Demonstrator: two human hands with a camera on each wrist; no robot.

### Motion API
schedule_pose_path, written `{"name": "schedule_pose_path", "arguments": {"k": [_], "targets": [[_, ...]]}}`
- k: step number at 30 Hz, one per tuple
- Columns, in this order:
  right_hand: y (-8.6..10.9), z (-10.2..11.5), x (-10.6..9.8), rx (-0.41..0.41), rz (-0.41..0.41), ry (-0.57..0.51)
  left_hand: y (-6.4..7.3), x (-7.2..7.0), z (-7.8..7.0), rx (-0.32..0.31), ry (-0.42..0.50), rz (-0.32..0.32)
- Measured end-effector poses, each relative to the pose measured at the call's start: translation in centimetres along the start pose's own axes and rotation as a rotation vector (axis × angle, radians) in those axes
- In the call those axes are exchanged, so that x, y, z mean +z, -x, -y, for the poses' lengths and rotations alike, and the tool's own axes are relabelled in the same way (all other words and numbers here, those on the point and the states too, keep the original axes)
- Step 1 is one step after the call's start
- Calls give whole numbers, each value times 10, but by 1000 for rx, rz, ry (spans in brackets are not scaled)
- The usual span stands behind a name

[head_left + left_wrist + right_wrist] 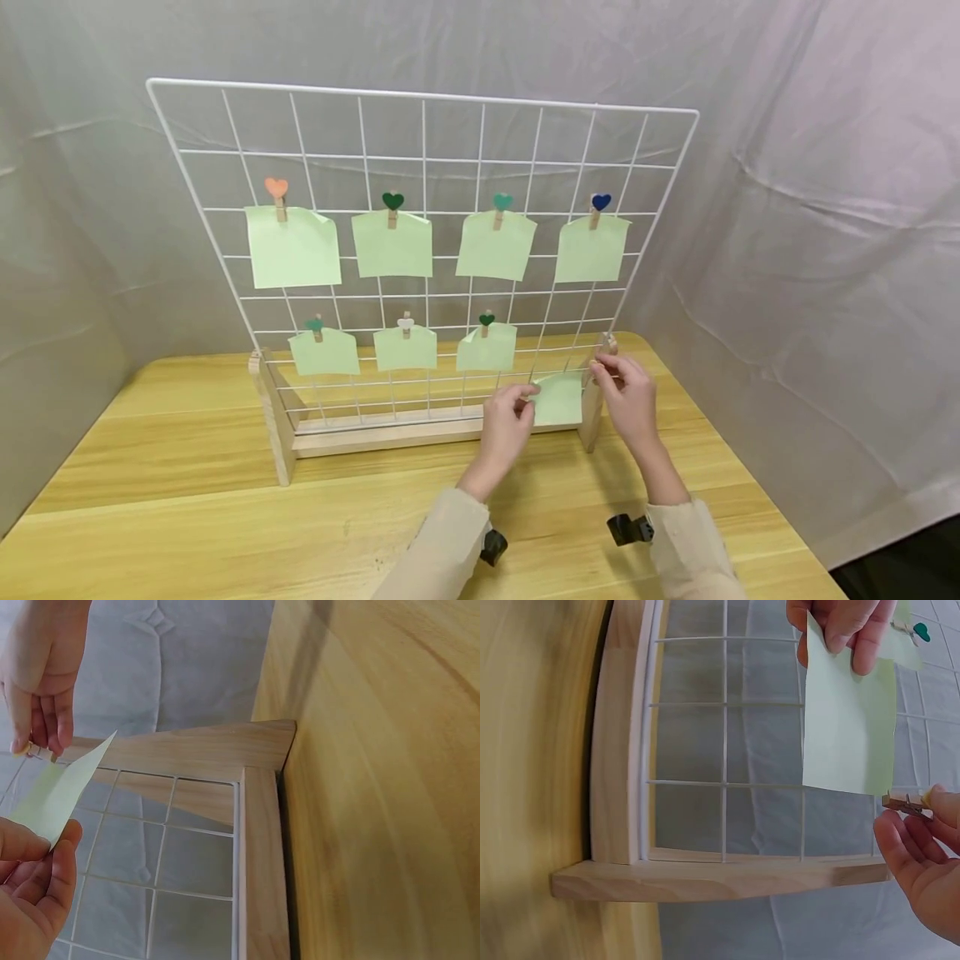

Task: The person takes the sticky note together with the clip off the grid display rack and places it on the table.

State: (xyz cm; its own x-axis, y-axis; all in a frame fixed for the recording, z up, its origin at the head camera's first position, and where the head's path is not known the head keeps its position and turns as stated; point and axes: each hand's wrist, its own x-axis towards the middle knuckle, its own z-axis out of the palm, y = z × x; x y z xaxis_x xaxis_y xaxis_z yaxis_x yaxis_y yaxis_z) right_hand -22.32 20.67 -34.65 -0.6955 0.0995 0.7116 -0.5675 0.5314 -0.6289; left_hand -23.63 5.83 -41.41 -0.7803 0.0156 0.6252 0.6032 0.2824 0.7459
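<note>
At the lower right of the white wire grid (425, 297), my left hand (507, 425) pinches a pale green paper note (558, 400) by its left edge. The note stands in front of the wires. Just right of it, my right hand (627, 398) pinches a small wooden clothespin (904, 802) between thumb and fingers, beside the note's corner in the right wrist view. In the left wrist view the note (60, 791) slants between both hands, and the clothespin is mostly hidden by the fingers.
Two rows of green notes hang on the grid from heart-topped clothespins, among them an orange one (276, 189) and a blue one (601, 202). A wooden stand (390, 442) holds the grid upright on the wood-grain table (225, 533). Grey cloth (810, 333) hangs behind.
</note>
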Motion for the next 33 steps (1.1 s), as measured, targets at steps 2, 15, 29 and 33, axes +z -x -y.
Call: {"name": "schedule_pose_path", "arguments": {"k": [2, 15, 29, 33], "targets": [[3, -3, 0, -1, -1, -6, 1, 1, 1, -2, -2, -1], [16, -48, 3, 90, 24, -55, 8, 3, 5, -33, 3, 8], [24, -61, 0, 166, 32, -32, 17, 10, 14, -68, -3, 37], [26, -71, -1, 203, 64, -30, 20, 12, 17, -72, 8, 49]]}}
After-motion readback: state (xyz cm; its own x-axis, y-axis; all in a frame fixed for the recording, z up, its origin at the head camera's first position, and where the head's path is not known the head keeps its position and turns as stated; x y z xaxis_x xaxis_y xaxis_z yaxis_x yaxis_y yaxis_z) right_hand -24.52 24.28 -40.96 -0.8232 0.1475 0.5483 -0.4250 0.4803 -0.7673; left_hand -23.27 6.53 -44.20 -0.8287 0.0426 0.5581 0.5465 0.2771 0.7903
